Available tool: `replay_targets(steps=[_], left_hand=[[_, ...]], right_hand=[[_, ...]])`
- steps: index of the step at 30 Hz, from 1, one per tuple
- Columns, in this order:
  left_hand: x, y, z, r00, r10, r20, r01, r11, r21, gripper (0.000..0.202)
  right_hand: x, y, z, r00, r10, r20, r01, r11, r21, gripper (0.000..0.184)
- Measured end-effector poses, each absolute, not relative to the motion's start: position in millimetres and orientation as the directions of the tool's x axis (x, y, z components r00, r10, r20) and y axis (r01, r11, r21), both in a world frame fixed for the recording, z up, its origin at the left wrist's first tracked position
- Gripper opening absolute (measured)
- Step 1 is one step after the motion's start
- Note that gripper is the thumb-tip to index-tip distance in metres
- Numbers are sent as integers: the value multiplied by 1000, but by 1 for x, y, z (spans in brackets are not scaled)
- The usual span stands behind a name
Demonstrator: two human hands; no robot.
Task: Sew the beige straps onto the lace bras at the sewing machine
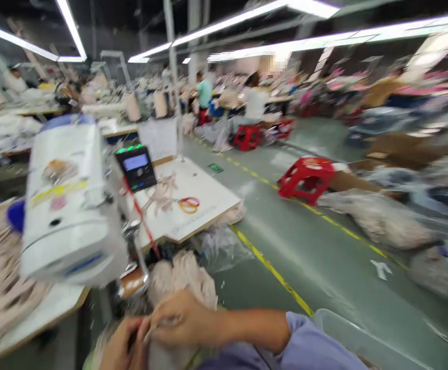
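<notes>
At the bottom of the view my right hand (180, 321) is curled, pinching a thin pale strip of fabric (158, 325). My left hand (122, 347) sits just left of it, fingers closed on the same pale fabric, partly cut off by the frame edge. Both hands are blurred by motion. A heap of beige fabric pieces (187, 275) lies just beyond them. A white sewing machine (68, 205) stands on the table at the left, with a small control box (137, 167) lit green beside it.
Red-handled scissors (188, 204) and fabric scraps lie on the white table top (204, 190). A yellow line (270, 267) runs along the green floor. Red plastic stools (304, 180) and bagged fabric (378, 218) stand to the right. Other workers sit far back.
</notes>
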State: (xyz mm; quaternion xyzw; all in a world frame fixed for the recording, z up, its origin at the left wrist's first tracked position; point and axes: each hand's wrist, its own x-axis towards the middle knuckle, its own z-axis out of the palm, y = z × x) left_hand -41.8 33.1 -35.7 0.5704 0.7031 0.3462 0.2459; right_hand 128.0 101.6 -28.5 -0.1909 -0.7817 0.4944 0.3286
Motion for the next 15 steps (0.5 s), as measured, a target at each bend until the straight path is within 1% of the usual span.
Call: replay_targets(steps=[1, 3, 6, 8, 10, 12, 15], left_hand=[[-40, 23, -30, -246, 964, 104, 637, 80, 767, 33], [-35, 16, -21, -227, 955, 190, 647, 2, 762, 31], [-32, 21, -18, -192, 951, 244, 607, -81, 791, 19], [-32, 22, -19, -190, 947, 261, 592, -101, 800, 17], [-34, 21, -20, -221, 935, 276, 611, -88, 787, 15], [-36, 18, -18, -221, 927, 303, 652, -90, 752, 13], [-39, 15, -11, -103, 919, 382, 701, -205, 683, 13]], right_hand=[[130, 99, -22, -698, 645, 311, -41, 398, -917, 25], [131, 101, -18, -672, 687, 277, -59, 323, -944, 18], [130, 103, -23, -670, 707, 225, -75, 237, -969, 15], [130, 103, -25, -687, 697, 204, -67, 218, -974, 15], [131, 106, -24, -692, 698, 182, -14, 240, -971, 15], [132, 112, -19, -667, 724, 177, 88, 312, -946, 14], [133, 123, -11, -672, 709, 214, 211, 460, -863, 15]])
